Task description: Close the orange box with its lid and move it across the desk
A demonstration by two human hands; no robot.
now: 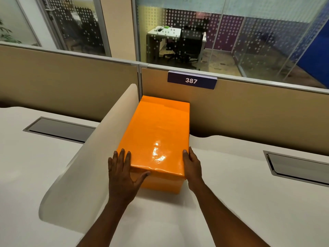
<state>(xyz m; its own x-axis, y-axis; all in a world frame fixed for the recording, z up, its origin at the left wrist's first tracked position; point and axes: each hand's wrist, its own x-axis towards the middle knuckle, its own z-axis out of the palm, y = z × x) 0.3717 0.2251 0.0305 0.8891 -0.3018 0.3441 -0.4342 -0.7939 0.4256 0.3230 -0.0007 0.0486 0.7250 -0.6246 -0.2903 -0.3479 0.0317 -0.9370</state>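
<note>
The orange box (163, 182) stands on the white desk (231, 184) with its glossy orange lid (158, 132) on top, its far end against the beige partition. My left hand (122, 173) presses the near left corner, fingers spread along the lid's left side and thumb across the front edge. My right hand (193, 166) lies flat against the near right side, thumb at the lid's corner. Both hands hold the box between them.
A curved beige divider (92, 163) rises right beside the box on its left. The beige partition (249, 111) with a "387" sign (192, 80) runs behind. Grey cable hatches sit at left (60, 129) and right (299, 166) of the desk.
</note>
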